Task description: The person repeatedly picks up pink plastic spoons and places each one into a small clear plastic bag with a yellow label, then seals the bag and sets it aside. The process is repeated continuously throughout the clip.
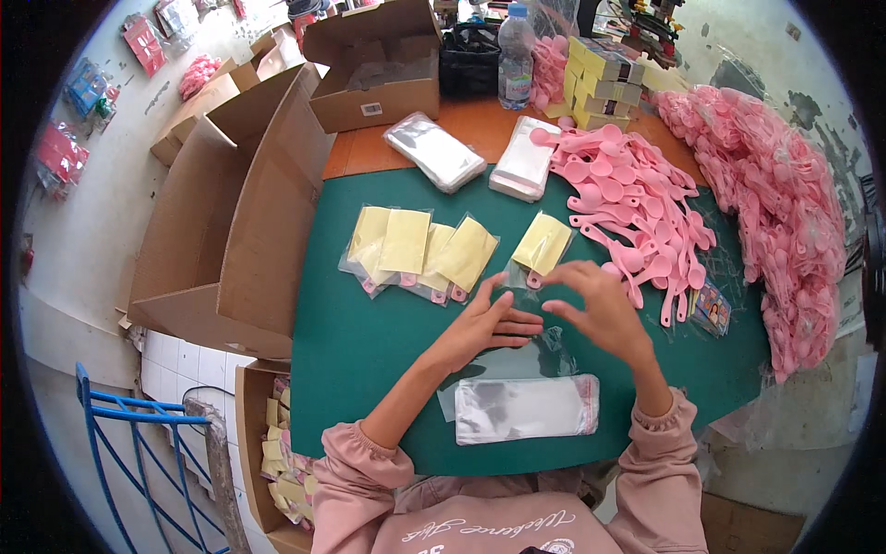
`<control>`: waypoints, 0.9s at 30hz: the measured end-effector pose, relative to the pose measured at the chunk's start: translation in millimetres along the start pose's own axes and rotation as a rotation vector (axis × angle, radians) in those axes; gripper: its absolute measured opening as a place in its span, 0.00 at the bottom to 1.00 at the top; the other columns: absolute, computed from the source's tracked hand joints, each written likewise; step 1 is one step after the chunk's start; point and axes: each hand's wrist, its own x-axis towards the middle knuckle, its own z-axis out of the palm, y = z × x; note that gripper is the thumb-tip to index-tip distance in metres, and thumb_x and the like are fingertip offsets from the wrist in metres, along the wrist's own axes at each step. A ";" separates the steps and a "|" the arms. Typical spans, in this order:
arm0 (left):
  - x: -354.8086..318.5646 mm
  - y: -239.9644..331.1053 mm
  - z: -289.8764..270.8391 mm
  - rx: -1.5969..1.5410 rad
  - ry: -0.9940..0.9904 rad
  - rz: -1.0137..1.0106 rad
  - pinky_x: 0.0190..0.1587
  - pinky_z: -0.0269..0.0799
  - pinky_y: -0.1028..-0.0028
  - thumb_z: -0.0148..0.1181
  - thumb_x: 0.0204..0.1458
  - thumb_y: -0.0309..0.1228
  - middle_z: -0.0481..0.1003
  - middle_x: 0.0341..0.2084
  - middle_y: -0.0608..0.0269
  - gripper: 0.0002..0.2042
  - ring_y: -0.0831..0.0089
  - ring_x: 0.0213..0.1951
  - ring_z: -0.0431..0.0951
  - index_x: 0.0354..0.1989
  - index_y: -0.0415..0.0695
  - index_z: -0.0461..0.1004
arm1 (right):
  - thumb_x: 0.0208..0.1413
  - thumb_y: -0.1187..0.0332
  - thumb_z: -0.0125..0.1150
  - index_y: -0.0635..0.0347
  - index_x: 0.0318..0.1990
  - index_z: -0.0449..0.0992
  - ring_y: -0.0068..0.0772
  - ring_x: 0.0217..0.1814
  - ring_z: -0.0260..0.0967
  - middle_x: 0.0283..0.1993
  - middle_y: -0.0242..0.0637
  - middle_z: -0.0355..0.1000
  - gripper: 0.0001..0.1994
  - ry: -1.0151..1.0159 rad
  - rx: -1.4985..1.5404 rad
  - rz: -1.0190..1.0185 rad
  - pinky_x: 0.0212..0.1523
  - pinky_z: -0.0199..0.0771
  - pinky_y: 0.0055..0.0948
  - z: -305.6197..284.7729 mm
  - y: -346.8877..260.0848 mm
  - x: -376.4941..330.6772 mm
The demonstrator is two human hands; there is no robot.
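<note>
My left hand (487, 325) is low over the green mat, fingers stretched out and apart, with nothing visible in it. Across from it, my right hand (604, 312) is bent, its thumb and forefinger apart. Between and just beyond my fingertips lies a clear bag with a yellow card (542, 242); a pink handle end shows at its lower edge. Several similar bagged yellow cards (406, 242) overlap to the left. Clear plastic film (554, 355) lies beneath my hands, and a stack of clear bags (526, 409) is nearest to me.
Pink spoons (641, 198) are heaped at right, near a long pile of bagged pink pieces (780, 212) and small printed cards (712, 309). Behind are two clear bag stacks (436, 152), a water bottle (516, 57) and card bundles (604, 78). Cardboard boxes (268, 194) border the left.
</note>
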 end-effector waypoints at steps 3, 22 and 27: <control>4.4 -5.1 -4.6 0.190 0.127 0.074 0.41 0.72 0.71 0.35 0.59 0.40 0.69 0.42 0.45 0.22 0.63 0.43 0.73 0.58 0.42 0.44 | 0.43 0.69 0.60 0.60 0.36 0.71 0.41 0.41 0.64 0.35 0.41 0.68 0.11 0.029 -0.073 0.119 0.39 0.65 0.34 20.1 -2.5 -8.5; 4.9 -12.1 0.6 1.323 0.583 0.653 0.29 0.68 0.73 0.57 0.45 0.28 0.70 0.21 0.58 0.12 0.69 0.23 0.72 0.39 0.42 0.68 | 0.46 0.76 0.52 0.58 0.41 0.69 0.45 0.49 0.61 0.47 0.43 0.64 0.12 0.237 -0.069 0.104 0.47 0.62 0.37 51.7 41.6 6.3; 4.8 -1.5 4.4 0.736 0.349 0.152 0.35 0.72 0.75 0.53 0.49 0.23 0.73 0.32 0.54 0.18 0.71 0.33 0.75 0.49 0.39 0.59 | 0.46 0.76 0.51 0.57 0.41 0.69 0.44 0.49 0.61 0.47 0.43 0.64 0.13 0.230 -0.099 0.132 0.47 0.61 0.39 51.0 49.5 6.2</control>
